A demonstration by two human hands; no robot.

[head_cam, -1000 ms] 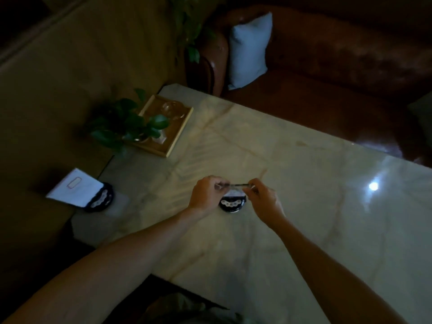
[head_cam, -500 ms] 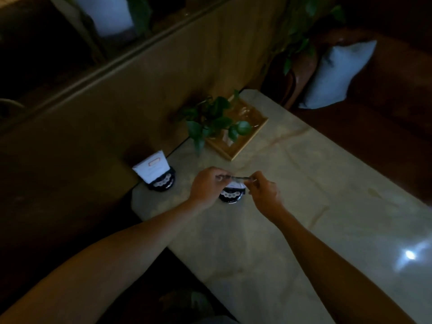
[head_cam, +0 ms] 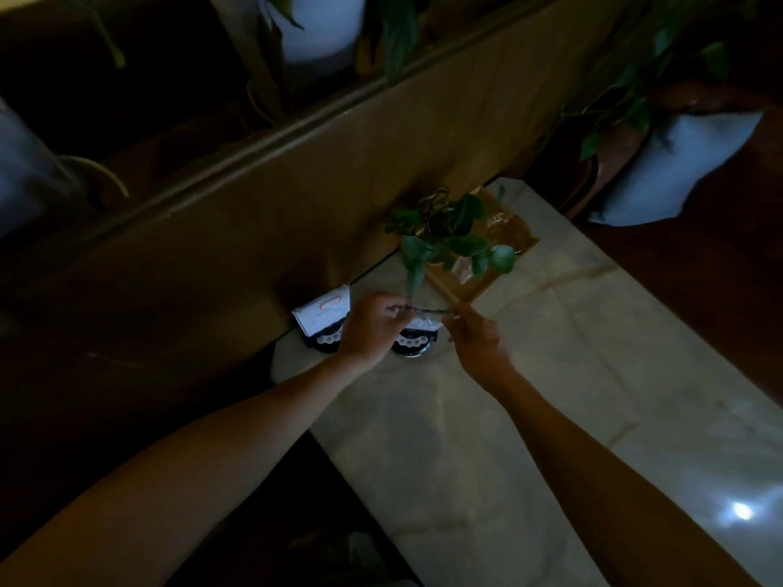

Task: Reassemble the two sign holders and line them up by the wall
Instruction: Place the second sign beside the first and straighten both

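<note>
Both hands, left hand (head_cam: 369, 328) and right hand (head_cam: 474, 337), pinch the top edge of the clear panel (head_cam: 427, 311) above its base (head_cam: 413, 344); it looks light, stiff and slippery, best held by its edges.

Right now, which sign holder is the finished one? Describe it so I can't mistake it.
Find the marble table where it meets the wall. The finished sign holder sits at that near corner, left of the left hand. Its white card leans upright, and no hand touches it, unlike the second holder.
</note>
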